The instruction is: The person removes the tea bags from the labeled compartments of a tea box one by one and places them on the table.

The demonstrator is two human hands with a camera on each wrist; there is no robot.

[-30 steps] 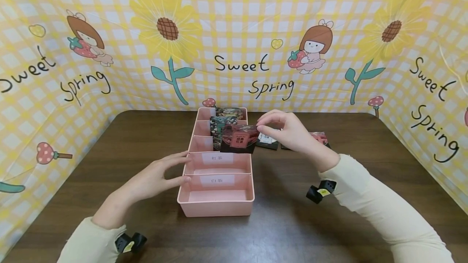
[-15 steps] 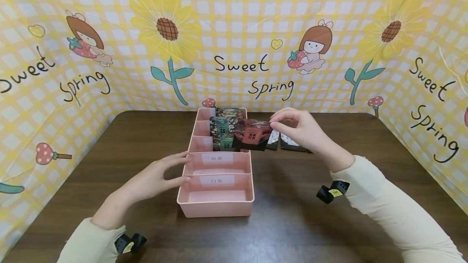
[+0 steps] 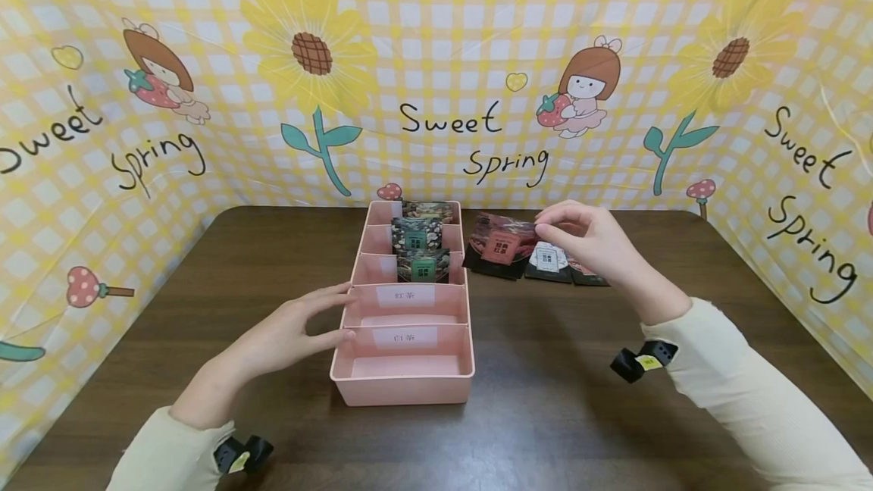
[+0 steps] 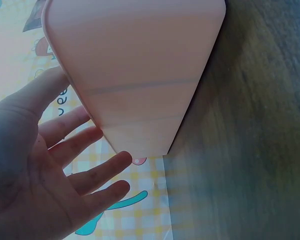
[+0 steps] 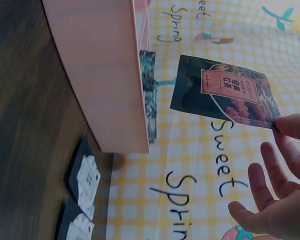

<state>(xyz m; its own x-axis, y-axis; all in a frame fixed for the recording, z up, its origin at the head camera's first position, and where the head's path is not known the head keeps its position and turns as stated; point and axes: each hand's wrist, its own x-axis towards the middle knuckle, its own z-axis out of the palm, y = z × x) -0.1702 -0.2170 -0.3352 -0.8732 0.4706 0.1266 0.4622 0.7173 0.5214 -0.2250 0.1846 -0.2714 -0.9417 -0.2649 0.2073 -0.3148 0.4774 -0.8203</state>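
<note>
My right hand [image 3: 586,248] pinches a corner of a red-and-black tea sachet [image 3: 501,245] between thumb and forefinger. The right wrist view shows this sachet [image 5: 222,90] raised above the table, beside the pink divided box [image 3: 409,391]. On the box's left rim rests my left hand [image 3: 283,336], its fingers spread and relaxed; the left wrist view has the hand [image 4: 55,150] touching the outer edge. Green tea sachets [image 3: 423,267] stand in compartments of the box, and a further dark sachet [image 3: 430,211] is in the farthest one. The two nearest compartments, with paper labels [image 3: 405,336], hold nothing visible.
On the table right of the box lie a white-and-black sachet [image 3: 548,260] and another sachet [image 3: 588,273], partly hidden by my right hand. A yellow checked cloth [image 3: 436,44] hangs behind the dark wooden table [image 3: 273,248] and along its sides.
My right hand has moved right with the red-and-black tea sachet, from over the box to beside it, uncovering the green sachets. The left hand has stayed on the rim.
</note>
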